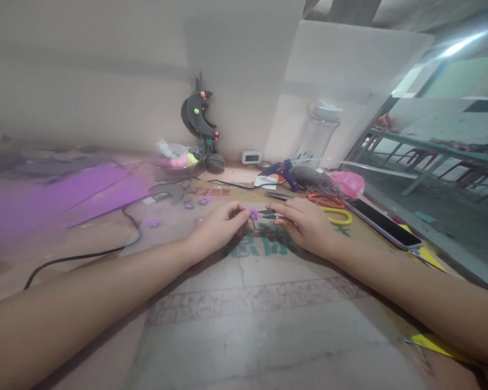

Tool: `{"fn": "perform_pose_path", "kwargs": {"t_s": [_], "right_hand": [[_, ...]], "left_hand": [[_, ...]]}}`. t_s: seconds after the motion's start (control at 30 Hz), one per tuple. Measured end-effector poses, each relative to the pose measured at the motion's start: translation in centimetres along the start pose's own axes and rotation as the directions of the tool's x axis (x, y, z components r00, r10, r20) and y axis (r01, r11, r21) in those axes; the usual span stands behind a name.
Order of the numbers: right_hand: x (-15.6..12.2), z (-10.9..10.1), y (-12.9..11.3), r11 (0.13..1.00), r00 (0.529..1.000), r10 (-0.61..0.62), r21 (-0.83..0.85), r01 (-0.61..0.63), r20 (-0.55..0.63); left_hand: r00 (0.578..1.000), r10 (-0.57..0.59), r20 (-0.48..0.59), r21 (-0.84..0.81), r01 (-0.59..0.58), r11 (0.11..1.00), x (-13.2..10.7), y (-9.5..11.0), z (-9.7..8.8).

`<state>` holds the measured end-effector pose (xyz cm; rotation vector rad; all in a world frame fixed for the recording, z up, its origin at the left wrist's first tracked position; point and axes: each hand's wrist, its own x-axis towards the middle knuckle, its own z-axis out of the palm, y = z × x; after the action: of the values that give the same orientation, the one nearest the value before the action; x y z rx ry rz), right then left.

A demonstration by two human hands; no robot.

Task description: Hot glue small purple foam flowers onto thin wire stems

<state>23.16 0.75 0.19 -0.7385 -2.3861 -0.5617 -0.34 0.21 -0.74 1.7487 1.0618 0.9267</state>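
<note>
I have the small purple flower piece (pixel 254 214) just below the centre of my view, over the tabletop (pixel 106 357); taking it as the dial's middle, the left hand (pixel 219 225) lies at nine o'clock and the right hand (pixel 309 222) at three. The left hand is closed to a thumb-and-finger pinch on the flower's near-side edge. The right hand is curled around a dark, two-pronged tool (pixel 267 216), its points facing the flower; I can't tell whether they touch it.

I judge the flower almost weightless, soft and bendy, perhaps foam or felt, though the blur hides its texture. It shouldn't slip much on dry skin, but a hard squeeze could crease a petal and a sharp point could tear it. I'd hold it by the outer edge at nine o'clock, fingertips only, keeping skin clear of the prongs.

Loose purple bits (pixel 204 200) lie between nine and ten, the glue gun (pixel 283 174) at one, the phone (pixel 384 223) at three.
</note>
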Motion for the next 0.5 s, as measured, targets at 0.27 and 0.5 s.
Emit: {"fn": "perform_pose_path", "kwargs": {"t_s": [0.27, 0.5], "right_hand": [[0.02, 0.17, 0.12, 0.999, 1.0, -0.02, -0.026, 0.02, -0.004], [0.04, 0.31, 0.12, 0.999, 1.0, -0.025, -0.024, 0.025, 0.0]], "left_hand": [[1.0, 0.028, 0.012, 0.026, -0.028, 0.999, 0.14, -0.38, -0.12], [1.0, 0.021, 0.016, 0.046, -0.022, 0.999, 0.2, -0.7, -0.12]]}}
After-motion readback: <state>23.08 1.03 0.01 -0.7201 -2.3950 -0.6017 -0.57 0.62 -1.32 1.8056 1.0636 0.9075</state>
